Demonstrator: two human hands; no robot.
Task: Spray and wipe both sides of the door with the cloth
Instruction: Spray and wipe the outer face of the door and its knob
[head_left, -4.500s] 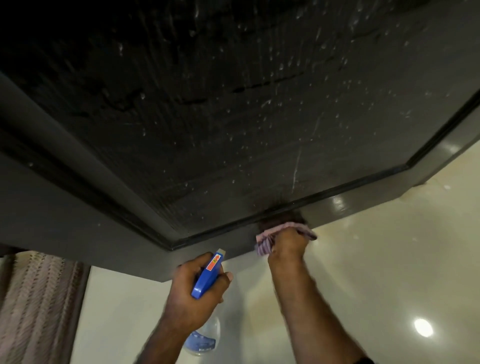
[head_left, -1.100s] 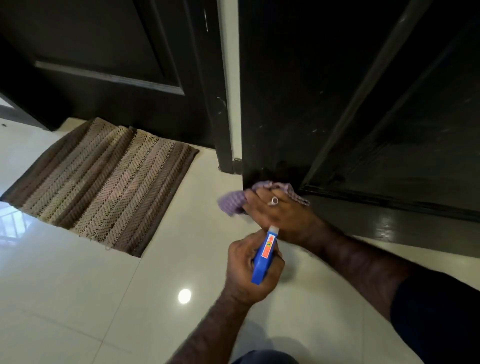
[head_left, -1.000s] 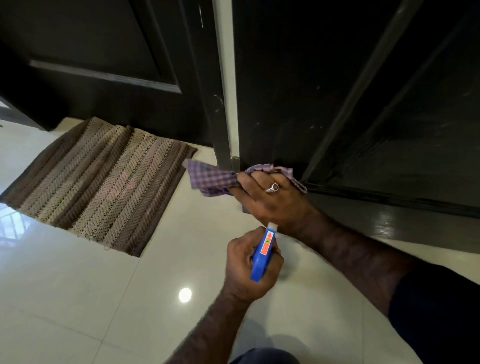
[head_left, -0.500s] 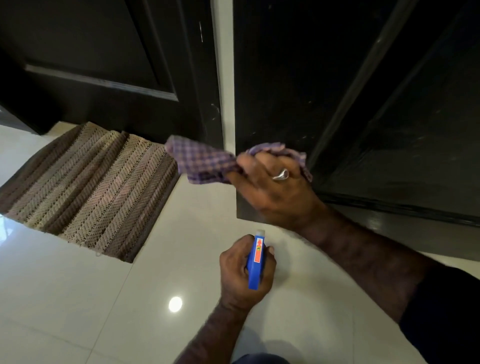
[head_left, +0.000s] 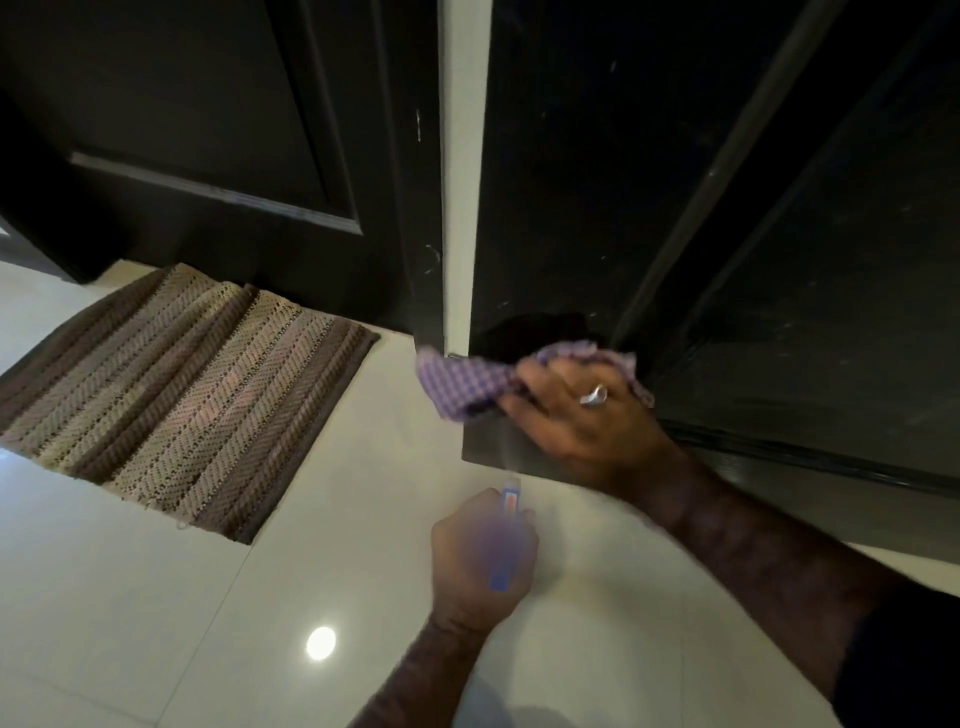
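Note:
The dark wooden door (head_left: 649, 171) fills the upper right, its lower corner near the floor. My right hand (head_left: 587, 421), a ring on one finger, holds the purple checked cloth (head_left: 467, 384) against the door's lower left corner; part of the cloth hangs past the door's edge. Below it, my left hand (head_left: 480, 558) grips the blue head of the spray bottle (head_left: 506, 525), blurred by motion. The bottle's body is hidden under the hand.
A brown and beige woven mat (head_left: 182, 389) lies on the glossy white tile floor (head_left: 156, 623) at the left. A second dark door (head_left: 208, 130) stands behind it. A pale wall strip (head_left: 462, 182) shows between the doors.
The view swung from the door's lower panel to its bottom corner. Over the last second my right hand lifted the cloth, then brought it back down onto the door's corner. My left hand drifted slightly.

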